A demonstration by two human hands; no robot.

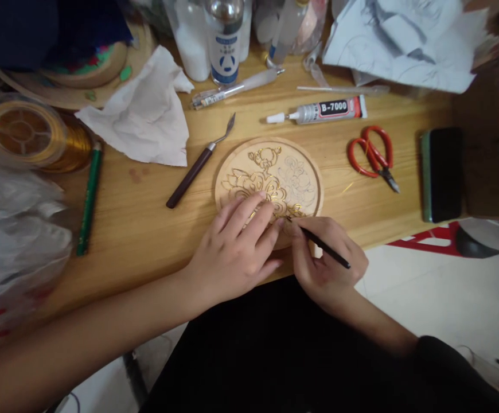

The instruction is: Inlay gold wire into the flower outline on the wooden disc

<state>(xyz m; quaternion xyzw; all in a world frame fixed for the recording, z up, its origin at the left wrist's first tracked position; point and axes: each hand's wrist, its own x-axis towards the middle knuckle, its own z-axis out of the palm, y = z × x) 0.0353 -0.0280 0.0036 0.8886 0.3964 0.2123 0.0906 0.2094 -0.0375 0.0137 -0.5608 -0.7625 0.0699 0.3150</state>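
Note:
A round wooden disc (305, 163) lies near the table's front edge, with a flower outline drawn on it and gold wire glued over its left part. My left hand (236, 246) rests on the disc's lower left, fingers stretched flat and pressing on the wire. My right hand (324, 258) is closed round a thin black tool (324, 248), its tip touching the disc's lower edge beside my left fingertips.
Behind the disc lie a B-7000 glue tube (327, 110), red scissors (374, 155), a dark-handled spatula (198, 166), a crumpled tissue (141, 115) and a pen (236, 89). A gold wire spool (30, 135) and green pencil (88, 198) sit left. A phone (443, 172) lies right.

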